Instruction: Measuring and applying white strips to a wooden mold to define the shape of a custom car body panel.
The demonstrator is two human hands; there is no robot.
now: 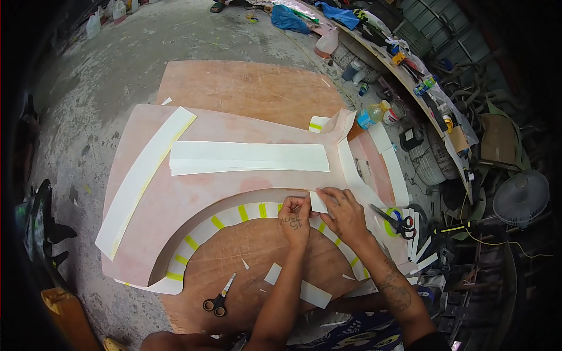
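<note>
White card piece [318, 202] sits at the arch's [199, 217] one o'clock, held between our left hand [297, 222] and right hand [345, 213]; white edging [230, 217] with yellow tape [243, 213] already lines the arch from nine towards three, and we judge the stretch under our hands unfinished

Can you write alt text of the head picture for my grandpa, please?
A person's left hand and right hand hold a small white piece at the arch of a pale pink panel. Yellow tape strips line the arch; scissors lie on the brown board below.
</note>
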